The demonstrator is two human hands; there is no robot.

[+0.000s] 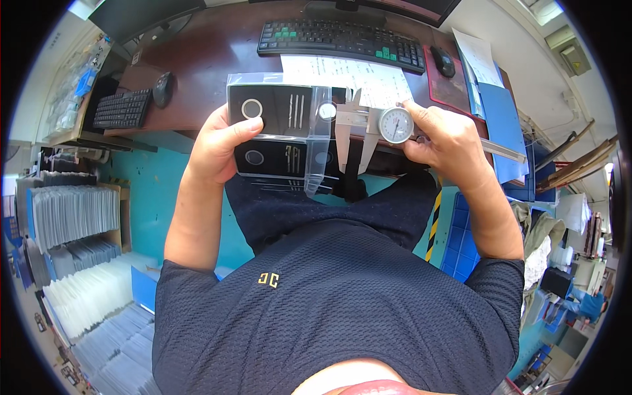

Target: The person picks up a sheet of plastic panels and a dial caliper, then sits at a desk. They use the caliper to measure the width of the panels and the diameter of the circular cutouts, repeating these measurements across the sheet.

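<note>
My left hand [220,141] grips a flat clear plastic panel [280,105] with a black printed area, a white ring and thin lines on it. Below it, on my lap, lies a second similar panel [283,161]. My right hand [442,141] holds a metal dial caliper [375,125], thumb near the round white dial. The caliper's jaws sit at the right edge of the held panel, pointing downward.
A brown desk [217,46] ahead carries a black keyboard [342,36], a mouse [446,61] on a red pad, a paper sheet [362,76] and blue folders [503,125]. A second keyboard [122,108] and mouse [162,89] sit left. Stacks of clear panels [72,210] fill shelves at left.
</note>
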